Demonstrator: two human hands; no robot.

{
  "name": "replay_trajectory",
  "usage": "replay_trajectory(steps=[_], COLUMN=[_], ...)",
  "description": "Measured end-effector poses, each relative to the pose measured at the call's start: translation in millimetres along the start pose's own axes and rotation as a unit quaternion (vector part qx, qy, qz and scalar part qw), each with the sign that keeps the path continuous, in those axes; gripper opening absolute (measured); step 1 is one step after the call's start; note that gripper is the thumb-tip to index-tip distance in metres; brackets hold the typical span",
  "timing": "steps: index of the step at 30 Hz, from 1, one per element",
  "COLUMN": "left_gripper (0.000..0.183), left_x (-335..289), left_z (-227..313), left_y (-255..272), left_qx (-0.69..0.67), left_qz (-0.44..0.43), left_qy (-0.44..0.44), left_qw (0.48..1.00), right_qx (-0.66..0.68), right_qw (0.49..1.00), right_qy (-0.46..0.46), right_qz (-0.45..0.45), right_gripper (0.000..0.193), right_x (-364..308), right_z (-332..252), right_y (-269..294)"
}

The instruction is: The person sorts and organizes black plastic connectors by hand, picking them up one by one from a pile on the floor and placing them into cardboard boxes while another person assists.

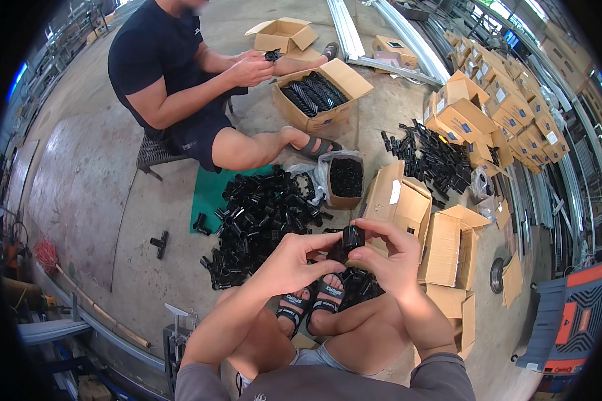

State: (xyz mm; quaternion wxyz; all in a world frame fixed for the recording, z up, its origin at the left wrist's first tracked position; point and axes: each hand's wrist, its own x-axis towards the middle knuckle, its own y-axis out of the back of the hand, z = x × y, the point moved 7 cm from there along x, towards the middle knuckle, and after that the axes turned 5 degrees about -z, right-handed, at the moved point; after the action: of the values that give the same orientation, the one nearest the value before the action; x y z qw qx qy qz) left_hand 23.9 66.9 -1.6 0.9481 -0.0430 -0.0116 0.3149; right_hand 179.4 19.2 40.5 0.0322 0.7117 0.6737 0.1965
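Above my feet, my left hand (295,266) and my right hand (389,257) meet around a small black fitting (353,236). The right thumb and fingers pinch its upright, rounded end. My left fingers grip its darker lower left side, partly hidden by the thumb. Whether it is one piece or two joined parts, I cannot tell. Just beyond and to the left spreads a heap of glossy black tubular fittings (264,207), partly over a green mat (211,190). More of them lie around my sandals. One tee-shaped fitting (159,244) rests alone on the concrete at the left.
Across from me a seated person (167,87) handles a black part beside a carton of stacked black parts (301,120). A box of small black pieces (346,200) stands past the heap. Open cartons (448,250) flank my right; a second black pile (435,160) lies beyond.
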Motion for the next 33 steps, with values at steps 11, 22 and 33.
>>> replay_trajectory(steps=[11, 22, 33], left_gripper=[0.047, 0.065, 0.086], left_x=[-3.4, -7.2, -11.8], left_z=[-0.3, 7.4, 5.4], left_y=[0.3, 4.5, 15.7], left_qx=[0.075, 0.161, 0.061], left_qz=[0.015, 0.067, 0.032], left_qy=[-0.076, -0.067, -0.028], left_qw=[0.994, 0.982, 0.997], right_qx=[-0.001, 0.058, 0.275], right_qw=[1.0, 0.997, 0.95], right_qy=[0.023, -0.032, -0.145], right_qz=[-0.006, -0.027, 0.041], right_gripper=[0.049, 0.041, 0.043], right_x=[0.3, 6.6, 55.9], right_z=[-2.8, 14.2, 76.7], right_y=[-2.6, -6.2, 41.6])
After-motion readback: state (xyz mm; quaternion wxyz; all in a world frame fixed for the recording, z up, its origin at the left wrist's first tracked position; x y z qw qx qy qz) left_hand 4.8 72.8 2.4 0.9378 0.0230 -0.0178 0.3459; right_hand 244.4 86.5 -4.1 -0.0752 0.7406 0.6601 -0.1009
